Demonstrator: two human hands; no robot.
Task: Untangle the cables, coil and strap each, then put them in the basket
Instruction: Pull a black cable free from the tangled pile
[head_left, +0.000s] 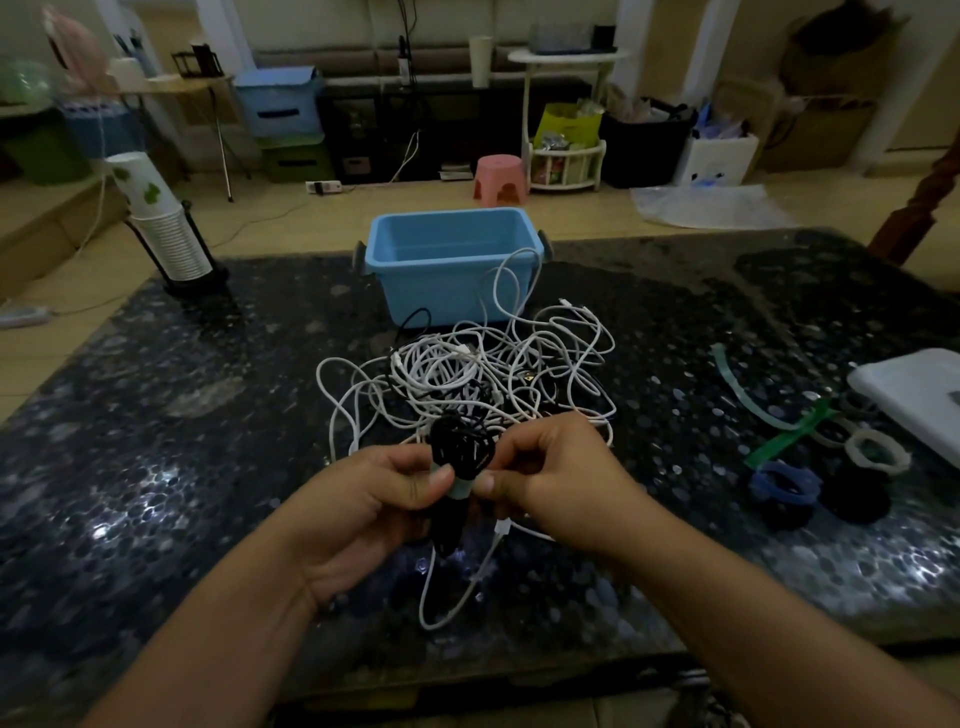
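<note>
Both the left hand (382, 486) and right hand (545, 478) pinched the strapped black coil (460, 452), its long axis upright between them, with the basket (452, 270) straight ahead beyond the white tangle (467, 369).

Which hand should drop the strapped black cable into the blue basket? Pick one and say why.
Left. The left hand holds the black cable bundle by its body, while the right hand only pinches the pale strap. The basket sits straight ahead, reachable by either, so the fuller grip probably decides.
</note>
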